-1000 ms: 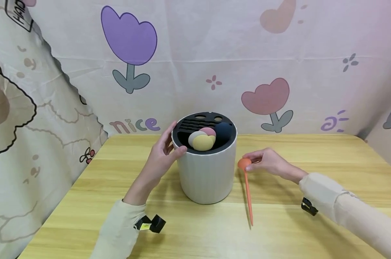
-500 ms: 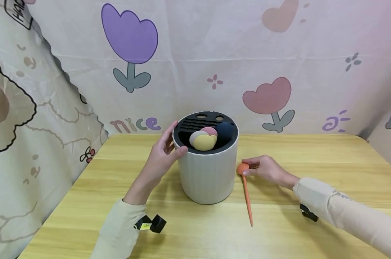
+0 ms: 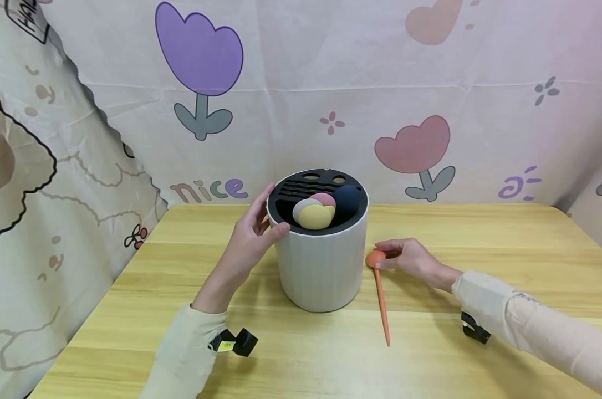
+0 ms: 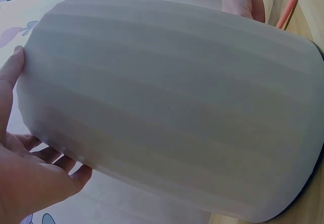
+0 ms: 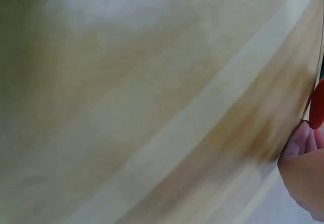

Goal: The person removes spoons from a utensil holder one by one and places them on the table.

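While bench (image 3: 321, 354) carries all, white slatted-top holder (image 3: 322, 271) stands upright near its centre; left hand (image 3: 248, 244) grips it at nine o'clock. Right hand (image 3: 414, 260) pinches orange utensil (image 3: 381, 299) by its head at four o'clock, stem toward six. Four rounded heads (image 3: 315, 218) (navy, yellow, pale, pink) already sit inside; only orange looks left outside.

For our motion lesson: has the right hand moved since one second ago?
Yes: the right hand is lower in the head view, farther from the table's back edge.
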A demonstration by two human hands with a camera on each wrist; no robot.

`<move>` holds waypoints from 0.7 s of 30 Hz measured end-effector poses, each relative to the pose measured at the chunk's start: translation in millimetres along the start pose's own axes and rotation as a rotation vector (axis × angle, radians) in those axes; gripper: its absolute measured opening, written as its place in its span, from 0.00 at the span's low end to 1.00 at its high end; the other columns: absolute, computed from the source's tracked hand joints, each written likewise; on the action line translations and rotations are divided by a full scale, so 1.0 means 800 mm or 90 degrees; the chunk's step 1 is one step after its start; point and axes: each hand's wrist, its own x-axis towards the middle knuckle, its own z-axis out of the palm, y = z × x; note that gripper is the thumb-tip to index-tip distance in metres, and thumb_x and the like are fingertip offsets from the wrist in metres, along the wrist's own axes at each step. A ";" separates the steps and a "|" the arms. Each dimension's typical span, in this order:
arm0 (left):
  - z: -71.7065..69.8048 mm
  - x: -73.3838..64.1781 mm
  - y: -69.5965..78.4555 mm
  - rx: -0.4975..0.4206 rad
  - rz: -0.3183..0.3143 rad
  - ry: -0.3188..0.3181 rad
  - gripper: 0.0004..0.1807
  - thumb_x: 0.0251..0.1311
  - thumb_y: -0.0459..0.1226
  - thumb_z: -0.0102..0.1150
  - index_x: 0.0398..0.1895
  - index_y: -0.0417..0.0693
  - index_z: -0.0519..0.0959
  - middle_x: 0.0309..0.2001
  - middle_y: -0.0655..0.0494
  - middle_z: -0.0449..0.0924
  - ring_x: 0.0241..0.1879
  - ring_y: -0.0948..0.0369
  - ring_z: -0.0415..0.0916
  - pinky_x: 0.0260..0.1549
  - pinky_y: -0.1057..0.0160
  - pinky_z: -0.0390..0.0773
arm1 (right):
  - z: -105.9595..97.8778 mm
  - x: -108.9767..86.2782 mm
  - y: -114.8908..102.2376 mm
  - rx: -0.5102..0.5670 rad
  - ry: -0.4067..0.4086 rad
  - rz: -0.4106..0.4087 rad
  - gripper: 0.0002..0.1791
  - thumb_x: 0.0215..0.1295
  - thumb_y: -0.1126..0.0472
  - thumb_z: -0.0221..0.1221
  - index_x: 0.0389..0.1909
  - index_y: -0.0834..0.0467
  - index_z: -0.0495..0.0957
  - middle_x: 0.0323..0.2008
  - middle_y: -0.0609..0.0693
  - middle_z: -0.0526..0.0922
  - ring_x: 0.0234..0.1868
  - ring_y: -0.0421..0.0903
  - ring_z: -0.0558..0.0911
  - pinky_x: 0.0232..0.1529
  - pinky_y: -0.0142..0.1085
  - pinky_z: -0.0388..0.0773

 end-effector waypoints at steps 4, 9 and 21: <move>0.000 0.000 -0.001 -0.001 0.004 0.000 0.56 0.50 0.62 0.66 0.77 0.50 0.50 0.75 0.56 0.50 0.72 0.60 0.48 0.69 0.53 0.50 | -0.001 -0.001 0.000 0.003 -0.002 -0.002 0.31 0.57 0.61 0.69 0.59 0.72 0.72 0.51 0.62 0.81 0.50 0.54 0.79 0.51 0.44 0.77; -0.001 0.000 -0.001 -0.004 0.009 -0.001 0.54 0.52 0.60 0.66 0.77 0.50 0.51 0.74 0.55 0.50 0.72 0.60 0.48 0.69 0.53 0.50 | -0.003 -0.003 -0.001 0.018 -0.008 0.013 0.30 0.61 0.62 0.66 0.61 0.71 0.71 0.54 0.63 0.79 0.53 0.56 0.77 0.52 0.43 0.77; 0.000 -0.002 0.001 -0.004 0.000 -0.004 0.51 0.55 0.56 0.66 0.77 0.51 0.51 0.74 0.58 0.51 0.72 0.62 0.48 0.69 0.54 0.50 | -0.010 -0.010 -0.008 0.144 -0.028 0.042 0.29 0.71 0.60 0.51 0.67 0.71 0.62 0.66 0.65 0.66 0.67 0.60 0.63 0.66 0.53 0.59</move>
